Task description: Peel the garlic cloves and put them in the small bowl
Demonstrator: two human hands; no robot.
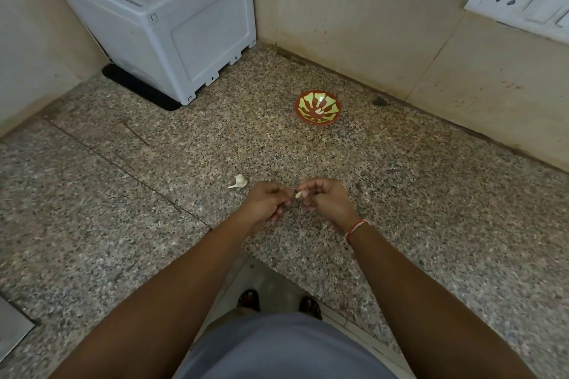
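Note:
A pale garlic clove (299,193) sits between my two hands above the speckled granite counter. My right hand (323,197) pinches it with curled fingers, and my left hand (268,198) has its fingertips curled right against it. More garlic with loose white skin (238,181) lies on the counter just left of my left hand. The small bowl (318,107), red-brown with a yellow-green pattern, stands farther back and a little right; it holds at least one pale clove.
A white plastic box-shaped appliance (160,24) fills the back left corner. Tiled walls meet behind the bowl, with a white switch and socket plate (523,0) at the upper right. The counter's front edge (308,280) runs near my body.

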